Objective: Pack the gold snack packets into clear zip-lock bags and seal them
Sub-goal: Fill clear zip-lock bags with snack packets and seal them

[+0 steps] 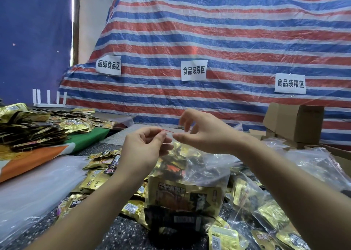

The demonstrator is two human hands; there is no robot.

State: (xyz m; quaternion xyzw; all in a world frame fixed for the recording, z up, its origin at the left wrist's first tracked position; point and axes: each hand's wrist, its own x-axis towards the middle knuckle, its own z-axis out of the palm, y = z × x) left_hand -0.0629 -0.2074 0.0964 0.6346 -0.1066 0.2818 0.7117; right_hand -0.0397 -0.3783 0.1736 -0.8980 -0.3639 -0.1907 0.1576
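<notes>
A clear zip-lock bag (207,166) filled with gold snack packets (182,194) stands upright in the middle of the table. Its red zip strip runs along the top, between my hands. My left hand (146,147) pinches the bag's top edge at the left end of the strip. My right hand (203,134) pinches the same edge a little to the right, its other fingers spread and raised. Loose gold packets (98,173) lie scattered around the bag's foot.
A big heap of gold packets (32,124) sits at the left on orange and green cloth. Empty clear bags (38,181) lie at the near left. Filled bags (266,208) lie at the right, cardboard boxes (296,122) behind them. A striped tarp (209,40) hangs at the back.
</notes>
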